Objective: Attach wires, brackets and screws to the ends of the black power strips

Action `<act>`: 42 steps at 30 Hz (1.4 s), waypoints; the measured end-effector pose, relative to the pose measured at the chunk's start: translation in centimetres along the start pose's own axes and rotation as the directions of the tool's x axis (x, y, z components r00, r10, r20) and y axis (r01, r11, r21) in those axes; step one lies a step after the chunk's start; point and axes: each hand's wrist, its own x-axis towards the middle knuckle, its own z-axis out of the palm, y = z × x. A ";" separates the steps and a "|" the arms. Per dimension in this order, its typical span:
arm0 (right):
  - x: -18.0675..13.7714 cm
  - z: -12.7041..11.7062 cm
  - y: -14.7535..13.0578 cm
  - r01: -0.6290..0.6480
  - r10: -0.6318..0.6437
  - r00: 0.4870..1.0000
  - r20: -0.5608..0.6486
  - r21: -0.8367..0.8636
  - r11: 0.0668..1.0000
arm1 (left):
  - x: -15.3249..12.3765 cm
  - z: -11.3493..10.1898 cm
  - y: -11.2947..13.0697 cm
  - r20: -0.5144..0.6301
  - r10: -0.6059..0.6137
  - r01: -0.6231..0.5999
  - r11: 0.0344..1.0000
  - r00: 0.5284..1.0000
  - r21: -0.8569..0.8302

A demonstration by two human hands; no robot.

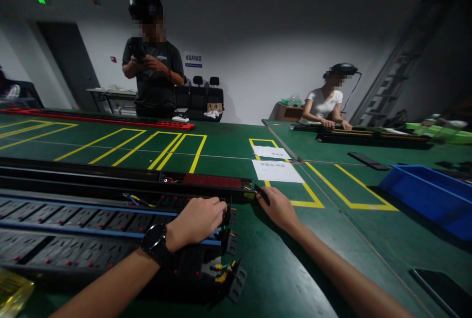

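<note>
I see two bare hands at work on the green table (291, 274); the right hand (278, 207) has its fingers closed on a small black plate (263, 194), right by the right end of a long black bar (129, 176) with a dark red part (214, 182); I can't tell if the plate touches the bar. The left hand (201, 217), with a black watch (154, 238) on its wrist, lies over the right ends of the socket bars (92, 219) on the near left; its fingers are curled down, but I can't tell if they grip anything; yellow and green wires (222, 272) poke out at the nearest bar's right end. Two white papers (279, 171) lie just past the right hand; a blue bin (427, 195) sits on the right; a phone (448, 291) lies at the near right; across the table, one person (157, 74) stands at the far left, and another (324, 104) has both hands on bars at the far right.
</note>
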 end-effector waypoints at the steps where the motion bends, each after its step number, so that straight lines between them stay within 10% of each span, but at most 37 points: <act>1: 0.0 0.0 0.0 0.002 -0.002 1.000 -0.002 0.001 1.000 | 0.0 0.1 0.0 -0.006 0.000 0.000 1.000 1.000 -0.008; 21: -0.4 -0.9 -0.8 -0.023 0.054 0.969 -0.241 0.130 0.991 | -0.1 -0.3 0.3 0.010 -0.028 0.028 0.999 1.000 0.016; 42: -0.2 -0.7 -1.2 -0.057 0.061 0.998 0.032 -0.114 0.992 | -0.1 -0.1 0.2 -0.004 -0.034 0.034 0.999 0.999 -0.002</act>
